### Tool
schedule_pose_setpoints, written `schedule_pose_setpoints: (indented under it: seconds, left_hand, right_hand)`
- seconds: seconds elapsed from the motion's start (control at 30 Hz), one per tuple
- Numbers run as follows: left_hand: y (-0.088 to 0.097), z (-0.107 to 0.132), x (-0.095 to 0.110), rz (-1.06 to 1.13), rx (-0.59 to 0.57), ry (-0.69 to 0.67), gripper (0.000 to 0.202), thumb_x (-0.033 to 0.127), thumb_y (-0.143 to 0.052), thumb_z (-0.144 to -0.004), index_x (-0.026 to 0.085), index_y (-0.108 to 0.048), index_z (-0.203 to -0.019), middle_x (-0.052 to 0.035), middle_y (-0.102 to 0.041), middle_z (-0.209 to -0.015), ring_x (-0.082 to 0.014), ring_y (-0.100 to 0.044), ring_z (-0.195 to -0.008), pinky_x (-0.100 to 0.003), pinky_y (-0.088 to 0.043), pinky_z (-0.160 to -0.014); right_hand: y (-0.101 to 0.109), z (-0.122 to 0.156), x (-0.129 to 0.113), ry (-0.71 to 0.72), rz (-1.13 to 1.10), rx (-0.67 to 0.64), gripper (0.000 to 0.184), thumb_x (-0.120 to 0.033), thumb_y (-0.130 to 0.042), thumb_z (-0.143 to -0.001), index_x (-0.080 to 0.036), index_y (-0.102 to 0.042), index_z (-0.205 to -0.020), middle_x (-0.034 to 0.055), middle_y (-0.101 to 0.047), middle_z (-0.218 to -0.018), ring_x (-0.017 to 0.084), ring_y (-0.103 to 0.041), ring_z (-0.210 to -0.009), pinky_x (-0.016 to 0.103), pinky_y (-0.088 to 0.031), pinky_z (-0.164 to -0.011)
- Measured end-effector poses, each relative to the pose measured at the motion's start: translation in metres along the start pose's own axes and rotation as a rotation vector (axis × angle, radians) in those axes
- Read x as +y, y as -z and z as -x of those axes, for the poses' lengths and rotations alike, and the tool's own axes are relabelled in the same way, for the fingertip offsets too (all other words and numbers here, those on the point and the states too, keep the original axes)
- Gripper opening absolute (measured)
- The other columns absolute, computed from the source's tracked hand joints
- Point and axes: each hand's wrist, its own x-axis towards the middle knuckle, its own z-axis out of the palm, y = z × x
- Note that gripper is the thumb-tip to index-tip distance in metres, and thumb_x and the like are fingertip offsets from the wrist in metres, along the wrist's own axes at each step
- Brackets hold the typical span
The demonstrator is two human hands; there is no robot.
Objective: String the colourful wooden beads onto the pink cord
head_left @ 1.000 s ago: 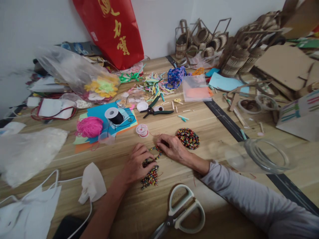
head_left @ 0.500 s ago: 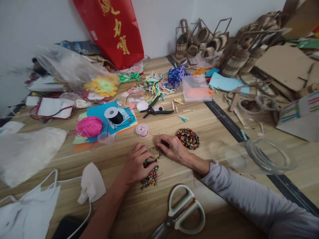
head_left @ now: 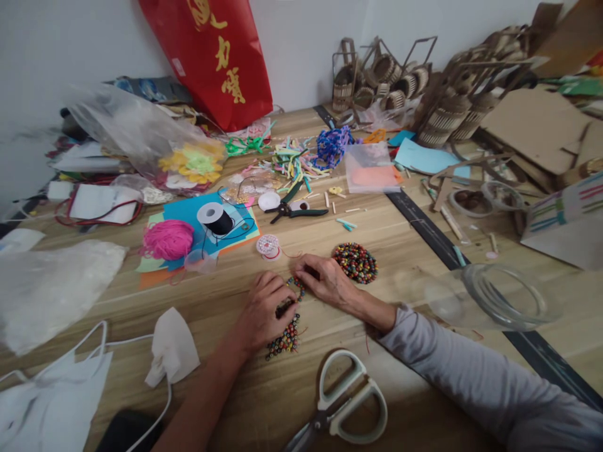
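A small patch of multicoloured beadwork (head_left: 283,341) lies on the wooden table, with a short string of beads (head_left: 300,290) curving up from it between my hands. My left hand (head_left: 266,311) is closed over the upper part of the beadwork, thumb and index finger pinching beside the string. My right hand (head_left: 327,280) pinches at the string's far end; its fingertips partly hide what is in them. Close by my right wrist is a flat coil of strung beads (head_left: 355,262). A spool with red thread and pale beads on top (head_left: 269,247) stands beyond both hands.
Scissors with white handles (head_left: 351,395) lie in front of me. Pliers (head_left: 296,210), a black thread spool (head_left: 215,220) and pink yarn (head_left: 168,239) stand farther back. A clear tubing coil (head_left: 509,295) lies to the right, a white mask (head_left: 56,395) to the left.
My left thumb has moved up, closer to the index finger, closing the gap over the beads. The right hand has barely shifted.
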Motion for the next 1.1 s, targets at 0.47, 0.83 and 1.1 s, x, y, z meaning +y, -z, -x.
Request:
schedule_pose_setpoints:
  seconds: [0.47, 0.83, 1.1]
  left_hand:
    - [0.006, 0.006, -0.005, 0.065, 0.012, -0.013, 0.013, 0.006, -0.054, -0.076, 0.019, -0.057, -0.075, -0.0041, -0.057, -0.077, -0.0216, -0.048, -0.086, -0.036, -0.045, -0.078]
    - [0.011, 0.010, -0.010, 0.140, -0.015, -0.006, 0.014, 0.005, -0.055, -0.074, 0.018, -0.057, -0.075, -0.0052, -0.058, -0.081, -0.0219, -0.048, -0.090, -0.035, -0.044, -0.079]
    - [0.011, 0.011, -0.009, 0.105, -0.010, 0.000, 0.009, 0.009, -0.059, -0.075, 0.017, -0.057, -0.075, -0.0053, -0.059, -0.082, -0.0223, -0.048, -0.090, -0.036, -0.043, -0.080]
  right_hand:
    - [0.001, 0.000, 0.002, -0.052, -0.086, 0.037, 0.010, -0.015, -0.051, -0.087, -0.017, -0.056, -0.079, -0.0026, -0.055, -0.064, 0.010, -0.049, -0.056, 0.020, -0.039, -0.056]
    - [0.002, 0.000, 0.005, -0.040, -0.083, 0.001, 0.008, -0.013, -0.052, -0.085, -0.016, -0.056, -0.079, -0.0031, -0.055, -0.063, 0.010, -0.050, -0.057, 0.020, -0.038, -0.056]
    - [0.001, 0.000, 0.005, -0.027, -0.071, 0.002, 0.009, -0.014, -0.051, -0.085, -0.016, -0.056, -0.077, -0.0031, -0.054, -0.064, 0.010, -0.048, -0.058, 0.019, -0.038, -0.057]
